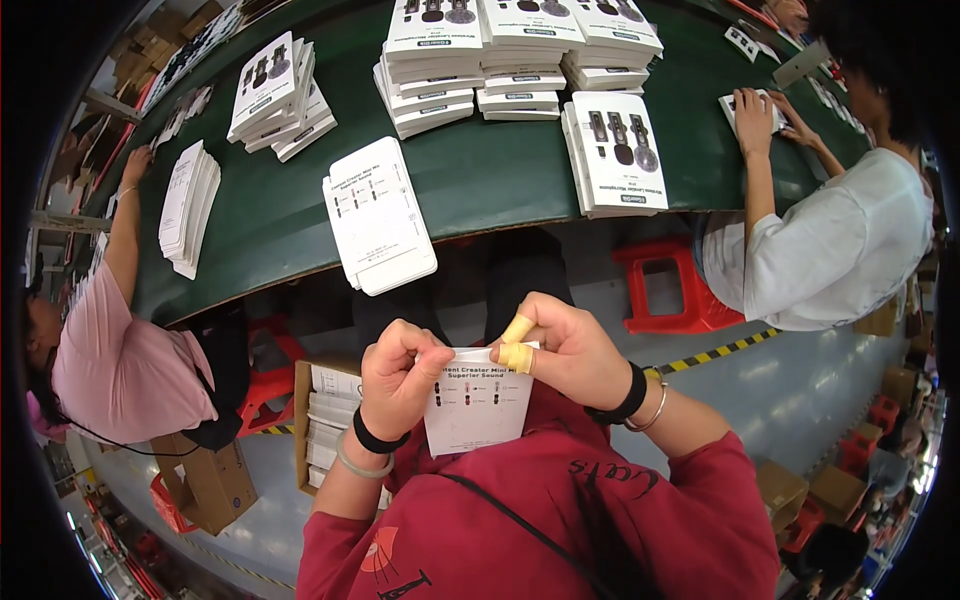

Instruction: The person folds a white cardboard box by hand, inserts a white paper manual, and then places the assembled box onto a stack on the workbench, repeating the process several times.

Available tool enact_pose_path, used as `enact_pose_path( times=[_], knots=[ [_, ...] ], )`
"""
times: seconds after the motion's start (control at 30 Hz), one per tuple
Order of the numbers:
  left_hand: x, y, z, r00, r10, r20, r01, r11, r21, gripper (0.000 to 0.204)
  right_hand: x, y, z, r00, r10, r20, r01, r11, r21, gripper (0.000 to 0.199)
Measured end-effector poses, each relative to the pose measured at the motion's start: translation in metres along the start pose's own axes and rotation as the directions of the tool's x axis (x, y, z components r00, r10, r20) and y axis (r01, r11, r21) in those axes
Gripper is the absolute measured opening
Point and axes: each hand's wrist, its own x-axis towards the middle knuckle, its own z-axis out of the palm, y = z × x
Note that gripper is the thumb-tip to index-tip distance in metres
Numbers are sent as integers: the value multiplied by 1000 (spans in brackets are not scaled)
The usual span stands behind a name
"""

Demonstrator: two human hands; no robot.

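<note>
While the left hand [400, 375] is pinching the upper left edge of a flat white printed card sleeve [478, 405], the right hand [565, 355], two fingertips wrapped in yellow tape, is gripping its top right corner. Both hands are holding it close above the red-shirted chest, clear of the desk. By my judgement the person is opening or folding this flat piece into shape, which is calling for the thumbs to work the top flap while the fingers are steadying the panels. The sleeve is looking thin, smooth and uncreased, with small dark pictures and lettering. Beyond, a stack of matching flat sleeves [378, 215] is lying on the green desk [480, 175], finished white boxes [520, 50] are sitting farther back, and an open carton [325, 420] is standing by the left wrist.
</note>
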Motion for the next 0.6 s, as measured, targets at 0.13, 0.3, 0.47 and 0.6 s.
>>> enact_pose_path(
  times=[0.13, 0.3, 0.47, 0.6],
  knots=[
    [1, 0, 5, 997, -10, -73, 6, 998, -57, 19, -3, 5, -1, 959, -284, -10, 275, 936, -219, 14],
    [3, 9, 13, 1000, 26, -14, -24, 997, 78, 17, -12, -25, -10, 987, -138, 79, 159, 868, -470, 26],
    [47, 29, 1, 978, -154, -137, 171, 978, 123, 29, -36, -73, -38, 985, -173, -16, 144, 864, -483, 36],
    [88, 5, -48, 940, 80, -331, 256, 476, 841, 53, -41, -65, -77, 694, -660, -289, 493, 728, -477, 35]
  ],
)
